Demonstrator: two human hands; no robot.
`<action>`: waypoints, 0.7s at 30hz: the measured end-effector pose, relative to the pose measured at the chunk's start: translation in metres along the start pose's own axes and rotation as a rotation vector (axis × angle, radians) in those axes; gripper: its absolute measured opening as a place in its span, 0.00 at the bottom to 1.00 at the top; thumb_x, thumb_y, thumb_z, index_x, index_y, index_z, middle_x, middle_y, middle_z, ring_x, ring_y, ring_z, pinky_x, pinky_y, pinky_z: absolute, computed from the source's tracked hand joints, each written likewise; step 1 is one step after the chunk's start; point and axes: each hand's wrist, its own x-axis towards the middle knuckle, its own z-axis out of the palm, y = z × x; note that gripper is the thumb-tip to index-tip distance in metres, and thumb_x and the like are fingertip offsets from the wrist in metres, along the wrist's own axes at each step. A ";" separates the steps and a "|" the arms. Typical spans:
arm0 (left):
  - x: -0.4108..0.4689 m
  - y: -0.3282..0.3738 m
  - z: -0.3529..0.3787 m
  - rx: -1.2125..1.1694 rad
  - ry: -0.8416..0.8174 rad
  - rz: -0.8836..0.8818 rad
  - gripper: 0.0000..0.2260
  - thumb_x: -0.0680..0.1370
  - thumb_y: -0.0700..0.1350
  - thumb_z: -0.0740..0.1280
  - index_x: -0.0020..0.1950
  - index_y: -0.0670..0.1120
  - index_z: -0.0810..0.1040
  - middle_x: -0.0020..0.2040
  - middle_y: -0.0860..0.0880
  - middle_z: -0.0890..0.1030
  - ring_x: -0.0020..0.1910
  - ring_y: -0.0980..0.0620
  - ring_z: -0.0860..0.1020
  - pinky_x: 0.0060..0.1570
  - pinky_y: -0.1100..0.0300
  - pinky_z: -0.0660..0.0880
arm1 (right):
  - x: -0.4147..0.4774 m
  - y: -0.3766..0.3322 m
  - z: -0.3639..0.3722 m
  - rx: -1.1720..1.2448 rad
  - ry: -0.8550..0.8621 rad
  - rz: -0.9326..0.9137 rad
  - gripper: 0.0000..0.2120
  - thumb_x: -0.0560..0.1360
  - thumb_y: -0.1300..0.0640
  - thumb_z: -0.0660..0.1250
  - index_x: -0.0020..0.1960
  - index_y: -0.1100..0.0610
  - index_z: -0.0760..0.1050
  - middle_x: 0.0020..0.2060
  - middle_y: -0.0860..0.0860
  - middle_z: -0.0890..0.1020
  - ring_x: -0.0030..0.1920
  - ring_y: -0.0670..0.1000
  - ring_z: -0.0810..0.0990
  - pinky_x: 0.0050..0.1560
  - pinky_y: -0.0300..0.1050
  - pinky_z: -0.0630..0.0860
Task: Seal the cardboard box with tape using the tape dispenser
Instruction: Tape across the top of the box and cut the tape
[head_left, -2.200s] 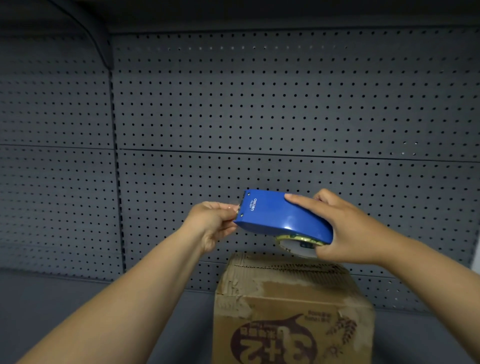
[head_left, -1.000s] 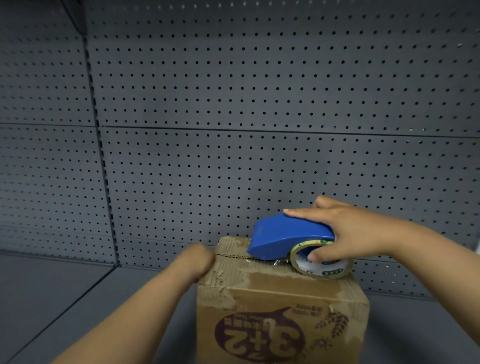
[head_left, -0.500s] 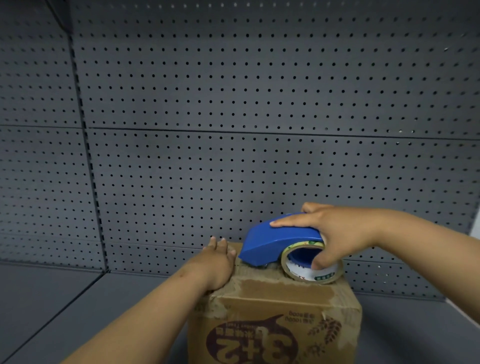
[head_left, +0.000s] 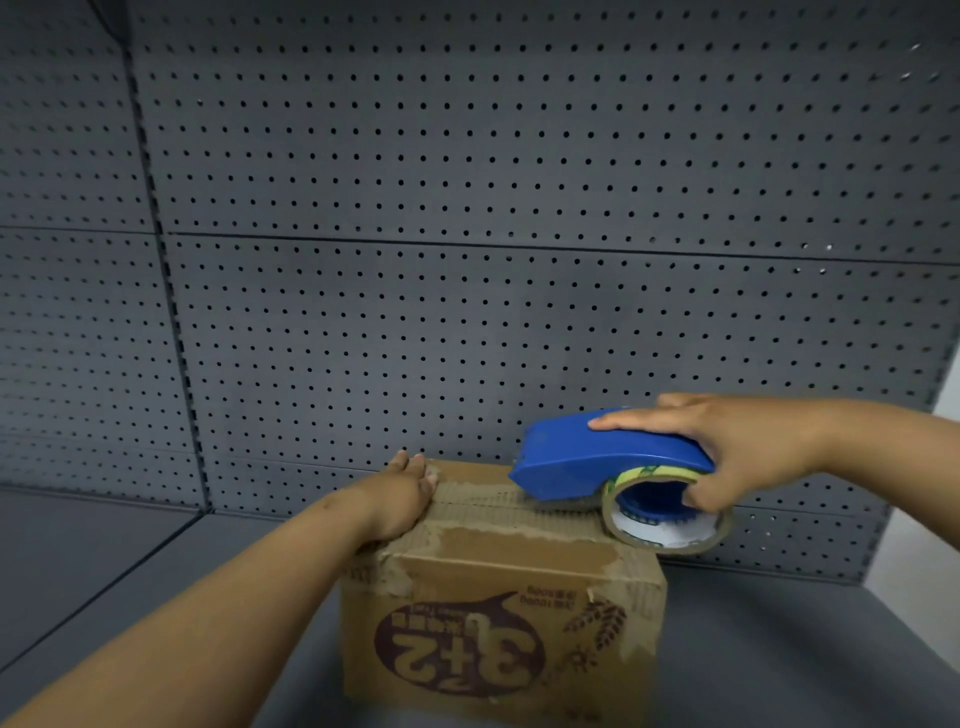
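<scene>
A worn brown cardboard box (head_left: 498, 623) with upside-down print stands on the grey shelf, its top flaps closed. The blue tape dispenser (head_left: 597, 457) rests nose-down on the right half of the box top, over the centre seam, and its tape roll (head_left: 670, 514) overhangs the right edge. My right hand (head_left: 737, 457) grips the dispenser, fingers along its top and thumb in the roll's core. My left hand (head_left: 400, 499) lies flat, palm down, on the box's left top edge. Any tape laid on the seam is too faint to make out.
A grey pegboard wall (head_left: 467, 260) rises directly behind the box. The grey shelf floor (head_left: 130, 571) stretches to the left and right of the box. A pale wall strip (head_left: 930, 571) shows at the far right.
The dispenser came down from mid-air onto the box top, then slid rightwards along the seam. My left hand let go of its nose and dropped flat onto the box's left edge.
</scene>
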 end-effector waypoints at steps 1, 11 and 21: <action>-0.001 0.001 -0.001 0.002 0.001 -0.006 0.25 0.83 0.50 0.42 0.78 0.42 0.43 0.79 0.45 0.41 0.78 0.48 0.43 0.74 0.54 0.46 | -0.005 0.006 0.002 0.008 0.001 0.006 0.41 0.68 0.52 0.68 0.59 0.18 0.45 0.49 0.47 0.68 0.44 0.46 0.73 0.40 0.37 0.70; 0.007 -0.002 0.000 0.020 0.013 -0.129 0.27 0.82 0.55 0.43 0.78 0.46 0.43 0.78 0.42 0.53 0.77 0.43 0.55 0.74 0.51 0.54 | -0.018 0.037 0.019 0.025 -0.024 0.001 0.41 0.68 0.54 0.67 0.58 0.16 0.45 0.48 0.46 0.67 0.44 0.48 0.73 0.43 0.40 0.73; -0.008 0.061 -0.001 0.375 0.294 -0.092 0.26 0.81 0.46 0.53 0.77 0.56 0.48 0.79 0.47 0.51 0.72 0.42 0.66 0.67 0.44 0.67 | -0.013 0.040 0.019 -0.033 0.015 -0.066 0.39 0.70 0.51 0.68 0.62 0.21 0.45 0.45 0.42 0.63 0.44 0.41 0.68 0.44 0.36 0.69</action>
